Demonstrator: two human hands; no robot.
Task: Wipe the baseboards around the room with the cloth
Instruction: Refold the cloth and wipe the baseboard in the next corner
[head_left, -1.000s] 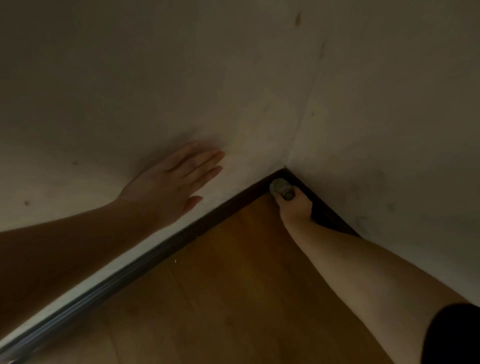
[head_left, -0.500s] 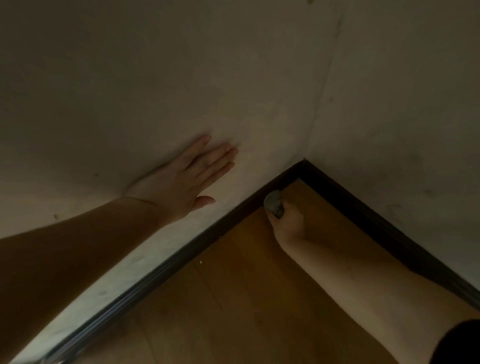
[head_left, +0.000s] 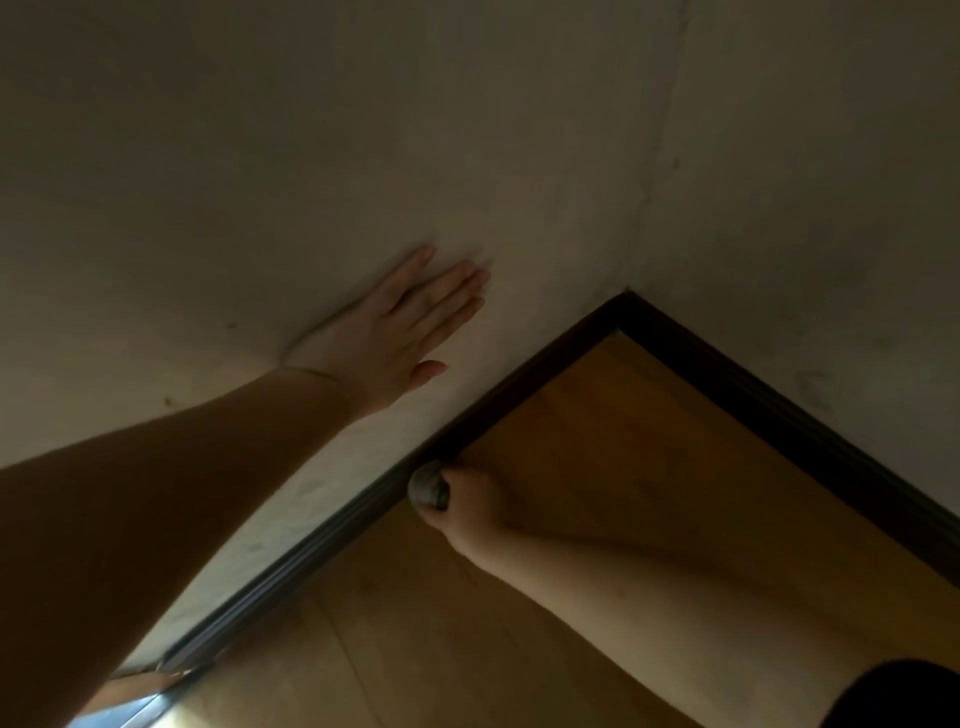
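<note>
A dark brown baseboard (head_left: 332, 535) runs along the foot of the left wall and turns at the room corner into a second stretch along the right wall (head_left: 779, 415). My right hand (head_left: 467, 506) is shut on a small balled grey cloth (head_left: 427, 485), which is pressed against the left baseboard some way left of the corner. My left hand (head_left: 400, 327) lies flat on the pale left wall above it, fingers spread and holding nothing.
The floor (head_left: 623, 467) is orange-brown wood. Pale walls (head_left: 805, 182) meet in a corner at upper right. At bottom left the baseboard ends at a bright opening (head_left: 124, 712). The light is dim.
My right hand has slid the cloth along the left baseboard, away from the corner toward the left. The view has shifted, so more of the right baseboard shows. My left hand stays on the wall.
</note>
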